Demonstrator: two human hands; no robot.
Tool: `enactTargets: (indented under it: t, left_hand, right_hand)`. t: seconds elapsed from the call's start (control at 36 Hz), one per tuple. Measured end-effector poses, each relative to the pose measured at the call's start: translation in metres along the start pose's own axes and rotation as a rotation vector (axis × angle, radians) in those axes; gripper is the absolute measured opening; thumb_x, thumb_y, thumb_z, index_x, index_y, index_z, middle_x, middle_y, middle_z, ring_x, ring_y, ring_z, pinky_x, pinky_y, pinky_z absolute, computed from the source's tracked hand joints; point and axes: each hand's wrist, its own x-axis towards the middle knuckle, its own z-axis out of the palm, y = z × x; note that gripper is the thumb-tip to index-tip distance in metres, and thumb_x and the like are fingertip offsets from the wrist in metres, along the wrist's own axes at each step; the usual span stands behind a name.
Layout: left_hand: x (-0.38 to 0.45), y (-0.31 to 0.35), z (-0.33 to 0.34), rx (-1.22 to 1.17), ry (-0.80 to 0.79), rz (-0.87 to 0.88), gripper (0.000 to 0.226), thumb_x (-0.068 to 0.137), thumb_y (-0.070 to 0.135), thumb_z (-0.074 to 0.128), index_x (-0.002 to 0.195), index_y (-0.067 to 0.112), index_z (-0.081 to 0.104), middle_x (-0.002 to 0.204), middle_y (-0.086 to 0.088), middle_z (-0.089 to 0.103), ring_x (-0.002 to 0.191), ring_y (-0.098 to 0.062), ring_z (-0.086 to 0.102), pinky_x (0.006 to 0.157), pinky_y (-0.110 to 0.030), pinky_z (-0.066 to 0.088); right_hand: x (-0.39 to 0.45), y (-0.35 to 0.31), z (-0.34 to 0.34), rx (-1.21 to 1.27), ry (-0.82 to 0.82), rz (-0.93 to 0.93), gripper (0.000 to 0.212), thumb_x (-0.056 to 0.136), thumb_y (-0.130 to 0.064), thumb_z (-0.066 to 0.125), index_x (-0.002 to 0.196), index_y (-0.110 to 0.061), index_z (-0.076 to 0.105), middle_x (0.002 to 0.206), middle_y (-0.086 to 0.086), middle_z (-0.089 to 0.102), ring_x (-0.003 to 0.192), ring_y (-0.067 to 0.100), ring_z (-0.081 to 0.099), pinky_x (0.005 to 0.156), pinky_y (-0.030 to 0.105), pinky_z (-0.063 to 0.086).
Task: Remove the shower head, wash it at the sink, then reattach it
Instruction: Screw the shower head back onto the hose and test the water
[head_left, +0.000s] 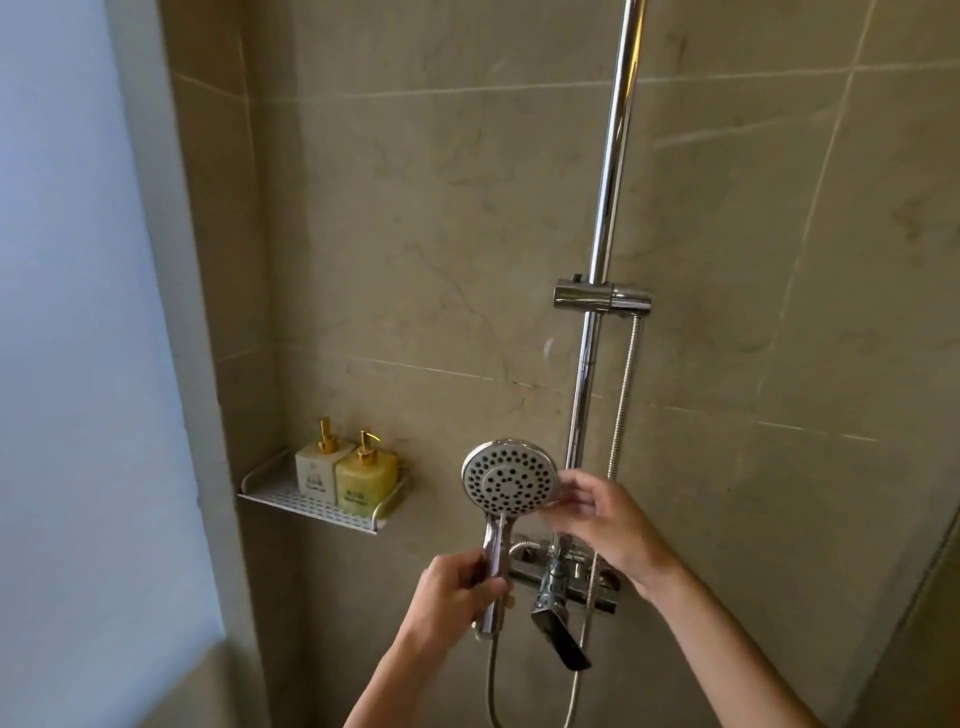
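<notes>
A chrome shower head (508, 479) with a round grey nozzle face points toward me, off its holder. My left hand (457, 590) is wrapped around its handle, low in the view. My right hand (605, 519) touches the right rim of the round face with its fingertips. A metal hose (491, 675) hangs from the bottom of the handle. The empty chrome holder (600, 297) sits higher up on the vertical rail (608, 171).
The chrome mixer tap (563, 577) with a black lever is fixed to the beige tiled wall just behind my hands. A second hose (623, 395) runs down beside the rail. A white corner shelf (291, 499) at left holds two pump bottles (343, 473).
</notes>
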Motion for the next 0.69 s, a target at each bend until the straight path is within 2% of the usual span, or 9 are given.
enactTargets:
  t: [0.08, 0.14, 0.22, 0.31, 0.39, 0.44, 0.56, 0.69]
  left_hand:
    - [0.012, 0.009, -0.002, -0.02, 0.02, 0.015, 0.007, 0.078, 0.01, 0.067, 0.074, 0.012, 0.071, 0.075, -0.014, 0.074, 0.067, -0.025, 0.063, 0.062, -0.04, 0.049]
    - [0.019, 0.013, -0.003, -0.013, 0.037, 0.026, 0.007, 0.074, 0.017, 0.067, 0.073, 0.011, 0.071, 0.077, -0.017, 0.074, 0.067, -0.026, 0.063, 0.062, -0.042, 0.049]
    - [0.028, 0.017, -0.004, 0.03, 0.059, 0.054, 0.015, 0.073, 0.021, 0.068, 0.076, 0.006, 0.07, 0.079, -0.02, 0.074, 0.064, -0.023, 0.063, 0.061, -0.039, 0.048]
    - [0.036, 0.02, -0.005, 0.044, 0.059, 0.06, 0.013, 0.081, 0.013, 0.069, 0.081, 0.001, 0.068, 0.08, -0.018, 0.075, 0.063, -0.021, 0.064, 0.06, -0.036, 0.05]
    - [0.042, 0.023, -0.005, 0.021, 0.047, 0.057, 0.009, 0.086, 0.007, 0.067, 0.084, -0.002, 0.067, 0.082, -0.023, 0.073, 0.063, -0.022, 0.063, 0.06, -0.036, 0.05]
    - [0.047, 0.024, -0.004, 0.013, 0.04, 0.062, 0.008, 0.087, 0.006, 0.066, 0.084, -0.001, 0.067, 0.083, -0.024, 0.073, 0.064, -0.023, 0.063, 0.06, -0.037, 0.049]
    - [0.054, 0.025, -0.001, -0.023, 0.016, 0.057, 0.007, 0.089, 0.004, 0.064, 0.086, 0.002, 0.07, 0.082, -0.016, 0.076, 0.067, -0.021, 0.069, 0.061, -0.034, 0.052]
    - [0.06, 0.026, 0.003, -0.048, 0.014, 0.049, 0.009, 0.09, 0.003, 0.062, 0.086, 0.002, 0.07, 0.081, -0.016, 0.076, 0.069, -0.023, 0.071, 0.06, -0.032, 0.054]
  right_hand:
    - [0.011, -0.021, -0.025, -0.041, 0.063, -0.051, 0.036, 0.077, -0.026, 0.079, 0.11, -0.019, 0.067, 0.104, -0.001, 0.075, 0.098, 0.011, 0.07, 0.087, 0.023, 0.056]
    - [0.02, -0.036, -0.04, -0.057, 0.109, -0.086, 0.033, 0.079, -0.024, 0.079, 0.11, -0.019, 0.068, 0.105, 0.002, 0.074, 0.098, 0.014, 0.071, 0.088, 0.028, 0.057]
    - [0.034, -0.056, -0.063, -0.099, 0.161, -0.157, 0.026, 0.084, -0.018, 0.077, 0.109, -0.015, 0.068, 0.104, 0.006, 0.074, 0.094, 0.015, 0.071, 0.081, 0.029, 0.06]
    - [0.05, -0.071, -0.085, -0.13, 0.273, -0.197, 0.02, 0.085, -0.014, 0.075, 0.105, -0.011, 0.068, 0.101, 0.011, 0.073, 0.086, 0.018, 0.069, 0.072, 0.029, 0.059]
    - [0.067, -0.078, -0.107, -0.139, 0.417, -0.204, 0.016, 0.087, -0.011, 0.074, 0.101, -0.007, 0.067, 0.095, 0.015, 0.07, 0.081, 0.025, 0.065, 0.072, 0.038, 0.056]
    - [0.077, -0.081, -0.12, -0.153, 0.498, -0.206, 0.01, 0.088, -0.012, 0.073, 0.096, -0.009, 0.067, 0.087, 0.011, 0.069, 0.077, 0.026, 0.064, 0.072, 0.041, 0.056]
    - [0.096, -0.078, -0.137, -0.174, 0.565, -0.153, 0.012, 0.09, -0.018, 0.072, 0.096, -0.012, 0.064, 0.088, 0.009, 0.069, 0.072, 0.021, 0.064, 0.073, 0.039, 0.056]
    - [0.111, -0.068, -0.137, -0.164, 0.517, -0.101, 0.022, 0.095, -0.016, 0.065, 0.112, -0.004, 0.066, 0.099, 0.007, 0.069, 0.085, 0.021, 0.063, 0.07, 0.032, 0.055]
